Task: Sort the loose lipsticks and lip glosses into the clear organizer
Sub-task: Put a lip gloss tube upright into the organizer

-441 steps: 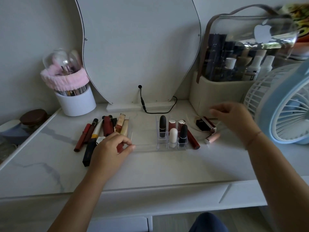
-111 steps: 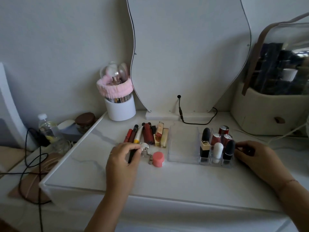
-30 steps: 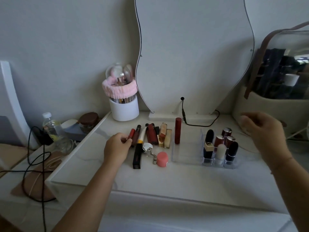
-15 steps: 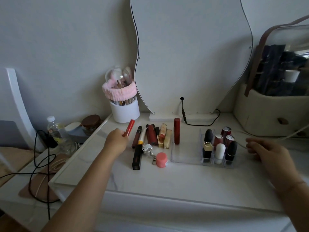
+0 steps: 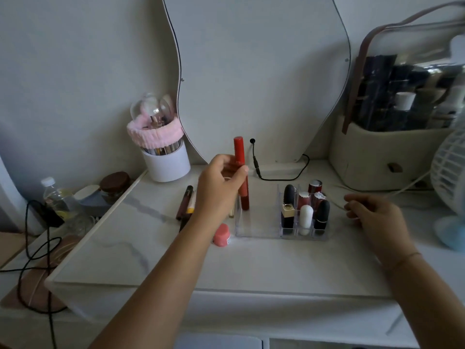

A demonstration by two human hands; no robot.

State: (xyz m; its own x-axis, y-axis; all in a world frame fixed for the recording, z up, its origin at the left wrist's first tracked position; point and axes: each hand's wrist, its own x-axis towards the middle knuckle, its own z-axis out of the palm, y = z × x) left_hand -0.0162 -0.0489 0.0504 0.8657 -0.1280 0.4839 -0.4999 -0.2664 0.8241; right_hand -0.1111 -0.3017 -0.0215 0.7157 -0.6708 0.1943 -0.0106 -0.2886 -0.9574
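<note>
My left hand [image 5: 219, 190] is shut on a bright red lip gloss [image 5: 239, 152], held upright over the left end of the clear organizer [image 5: 259, 234]. A dark red tube [image 5: 244, 199] stands in that left end, just below the held gloss. Several lipsticks [image 5: 305, 212] stand in the organizer's right compartments. Loose dark tubes [image 5: 185, 201] lie left of my hand, which hides the rest of the pile. A pink round lip balm [image 5: 222, 235] sits by the organizer's front left corner. My right hand [image 5: 372, 215] rests on the tabletop just right of the organizer, fingers loosely apart and empty.
A white brush cup with a pink headband [image 5: 164, 162] stands at the back left, a wavy mirror [image 5: 251, 71] with a black cable [image 5: 279, 177] behind the organizer. A cosmetics case [image 5: 390, 152] and a fan [image 5: 450, 177] stand at the right. A bottle [image 5: 54, 195], a jar [image 5: 114, 182] and cords sit off the left edge.
My left hand picked the red lip gloss out of the loose pile and carried it right, over the organizer's left end. My right hand came down to the table beside the organizer.
</note>
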